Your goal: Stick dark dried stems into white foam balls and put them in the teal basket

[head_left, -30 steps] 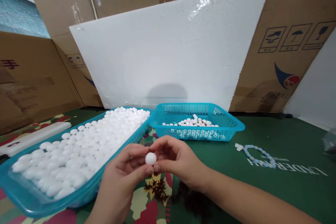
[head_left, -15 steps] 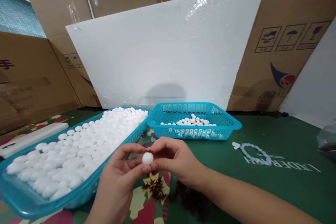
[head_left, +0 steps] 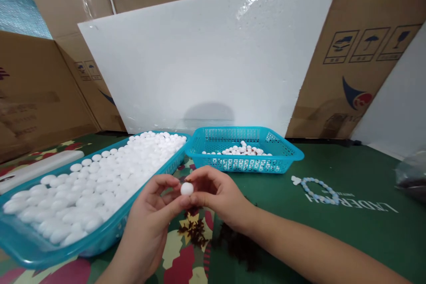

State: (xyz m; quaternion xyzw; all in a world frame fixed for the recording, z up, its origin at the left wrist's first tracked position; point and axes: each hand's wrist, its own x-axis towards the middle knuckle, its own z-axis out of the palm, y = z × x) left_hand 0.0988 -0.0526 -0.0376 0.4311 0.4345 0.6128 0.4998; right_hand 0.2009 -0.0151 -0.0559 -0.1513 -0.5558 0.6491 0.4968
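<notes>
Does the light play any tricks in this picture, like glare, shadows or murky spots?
In the head view, glare streaks the white board near its upper right corner, and a soft rounded shadow falls low on it; in the same head view, the white balls in the fuller tray wash together, while the dark clump below the right hand loses its detail.

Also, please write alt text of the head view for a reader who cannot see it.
A person's left hand and right hand hold a small white ball together, near dark brown pieces on a green, partly patterned surface. A blue tray of many white balls is at left; a blue basket with fewer stands beyond the hands; a beaded bracelet lies at right.
</notes>
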